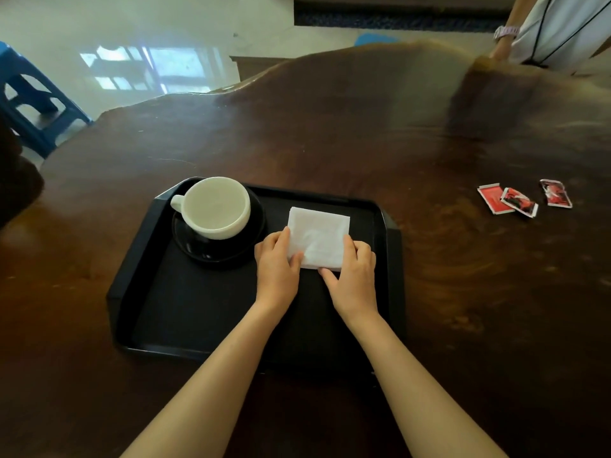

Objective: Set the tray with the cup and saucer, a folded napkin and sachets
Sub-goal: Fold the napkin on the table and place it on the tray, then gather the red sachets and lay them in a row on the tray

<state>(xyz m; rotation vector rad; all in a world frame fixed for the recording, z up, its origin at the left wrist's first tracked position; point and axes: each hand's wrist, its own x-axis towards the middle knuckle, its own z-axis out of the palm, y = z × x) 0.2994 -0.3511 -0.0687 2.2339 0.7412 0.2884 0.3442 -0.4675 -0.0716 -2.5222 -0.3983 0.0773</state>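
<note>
Big dark wooden table fills the view, glossy, with a wavy live edge along its far side. Sitting on it, the black tray, rectangular with clipped corners and a raised rim, its near half bare. Up at 10 o'clock on the tray, the black saucer, round and shiny, carrying the white cup upright, wide-mouthed and empty, handle pointing to 9 o'clock. Over at 2 o'clock on the tray lies the folded napkin, a white soft-textured square lying flat, layered edges showing along its near side, just beside the saucer but not touching it. Both hands are on it: the left hand curls over the napkin's near-left corner, fingers together on the top, thumb pressing the paper, and the right hand covers the near-right corner, fingers laid together over the edge, thumb stretched along the near side; whether either hand is pinching the paper or only pressing it down, I cannot tell. Well off the tray at 3 o'clock on the bare table, three red sachets, small and crinkled with white ends, two overlapping and one just apart
</note>
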